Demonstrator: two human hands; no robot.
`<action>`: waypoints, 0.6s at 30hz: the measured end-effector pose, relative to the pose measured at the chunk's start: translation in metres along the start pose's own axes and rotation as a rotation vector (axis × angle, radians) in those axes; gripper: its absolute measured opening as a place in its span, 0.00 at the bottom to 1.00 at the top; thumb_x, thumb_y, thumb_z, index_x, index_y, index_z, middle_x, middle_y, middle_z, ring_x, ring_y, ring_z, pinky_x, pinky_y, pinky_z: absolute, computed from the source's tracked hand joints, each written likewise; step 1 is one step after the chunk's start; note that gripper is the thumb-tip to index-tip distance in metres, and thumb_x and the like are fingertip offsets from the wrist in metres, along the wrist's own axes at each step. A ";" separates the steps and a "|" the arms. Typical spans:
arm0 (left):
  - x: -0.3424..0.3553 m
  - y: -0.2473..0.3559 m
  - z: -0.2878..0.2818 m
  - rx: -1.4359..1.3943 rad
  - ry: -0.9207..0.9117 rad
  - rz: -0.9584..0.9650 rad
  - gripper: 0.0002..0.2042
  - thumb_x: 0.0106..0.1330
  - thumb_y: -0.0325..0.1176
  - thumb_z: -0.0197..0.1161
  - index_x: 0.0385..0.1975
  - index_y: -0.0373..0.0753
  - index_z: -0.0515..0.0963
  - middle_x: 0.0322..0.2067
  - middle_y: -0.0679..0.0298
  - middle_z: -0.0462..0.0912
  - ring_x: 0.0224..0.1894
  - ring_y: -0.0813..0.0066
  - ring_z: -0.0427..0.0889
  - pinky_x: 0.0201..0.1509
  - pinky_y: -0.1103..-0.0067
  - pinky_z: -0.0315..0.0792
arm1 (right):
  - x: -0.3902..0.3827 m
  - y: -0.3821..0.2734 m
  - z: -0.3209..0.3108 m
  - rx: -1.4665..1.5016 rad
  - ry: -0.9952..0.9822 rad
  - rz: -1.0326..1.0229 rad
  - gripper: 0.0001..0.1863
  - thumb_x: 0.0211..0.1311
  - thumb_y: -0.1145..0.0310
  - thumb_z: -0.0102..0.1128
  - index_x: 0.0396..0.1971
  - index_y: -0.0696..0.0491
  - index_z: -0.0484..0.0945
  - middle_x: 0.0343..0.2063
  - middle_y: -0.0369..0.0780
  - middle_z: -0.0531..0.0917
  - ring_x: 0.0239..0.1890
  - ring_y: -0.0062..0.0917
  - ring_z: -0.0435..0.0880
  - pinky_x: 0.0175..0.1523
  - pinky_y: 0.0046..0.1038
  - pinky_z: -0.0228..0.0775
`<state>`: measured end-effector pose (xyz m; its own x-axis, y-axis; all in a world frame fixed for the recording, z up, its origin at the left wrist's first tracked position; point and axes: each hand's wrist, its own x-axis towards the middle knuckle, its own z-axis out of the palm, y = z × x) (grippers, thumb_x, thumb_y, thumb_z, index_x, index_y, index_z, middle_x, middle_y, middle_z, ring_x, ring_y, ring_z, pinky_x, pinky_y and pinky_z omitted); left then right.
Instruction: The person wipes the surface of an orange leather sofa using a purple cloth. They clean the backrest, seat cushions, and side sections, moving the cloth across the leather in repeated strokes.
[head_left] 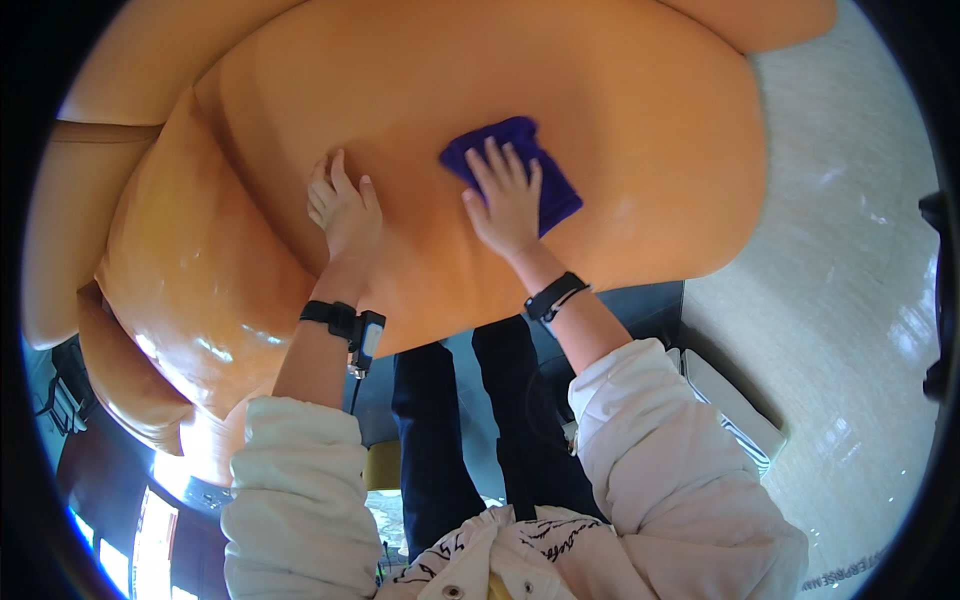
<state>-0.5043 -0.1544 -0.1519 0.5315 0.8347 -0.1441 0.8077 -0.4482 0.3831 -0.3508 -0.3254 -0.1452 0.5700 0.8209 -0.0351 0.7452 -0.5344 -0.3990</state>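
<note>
A tan-orange, glossy padded seat fills the upper middle of the head view, with rounded bolsters along its top and left. My left hand rests on it left of centre, fingers loosely spread and slightly bent, with nothing in them. Right of it, my right hand lies palm down on a dark purple cloth, pressing it against the padding with outstretched, spread fingers. Black straps circle both wrists, the left one carrying a small device.
Pale floor runs along the right, with a light grey flat object low beside the seat. My dark-trousered legs stand below the seat's front edge. At the lower left are dark furniture and bright windows.
</note>
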 end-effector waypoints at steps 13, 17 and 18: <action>0.078 0.000 0.019 0.247 -0.193 -0.138 0.39 0.72 0.62 0.40 0.76 0.51 0.38 0.75 0.52 0.27 0.77 0.49 0.25 0.71 0.40 0.27 | 0.024 0.040 -0.021 -0.155 -0.254 -0.545 0.26 0.58 0.65 0.60 0.58 0.32 0.75 0.65 0.30 0.70 0.70 0.34 0.63 0.63 0.73 0.47; 0.082 -0.002 0.020 0.244 -0.264 -0.162 0.40 0.71 0.62 0.40 0.76 0.50 0.35 0.75 0.52 0.24 0.76 0.48 0.21 0.70 0.40 0.25 | 0.073 0.092 -0.036 -0.395 -0.029 0.051 0.29 0.58 0.67 0.59 0.62 0.38 0.70 0.67 0.38 0.65 0.71 0.44 0.56 0.68 0.65 0.46; 0.083 -0.002 0.019 0.245 -0.311 -0.182 0.40 0.71 0.62 0.39 0.76 0.50 0.34 0.75 0.52 0.23 0.76 0.48 0.20 0.70 0.40 0.25 | 0.088 0.107 -0.040 -0.365 0.069 0.202 0.29 0.62 0.66 0.57 0.66 0.39 0.67 0.70 0.40 0.62 0.72 0.47 0.55 0.68 0.62 0.46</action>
<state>-0.4568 -0.0904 -0.1822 0.3959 0.7878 -0.4718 0.9122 -0.3965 0.1033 -0.2074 -0.3187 -0.1541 0.7298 0.6835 -0.0134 0.6827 -0.7296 -0.0394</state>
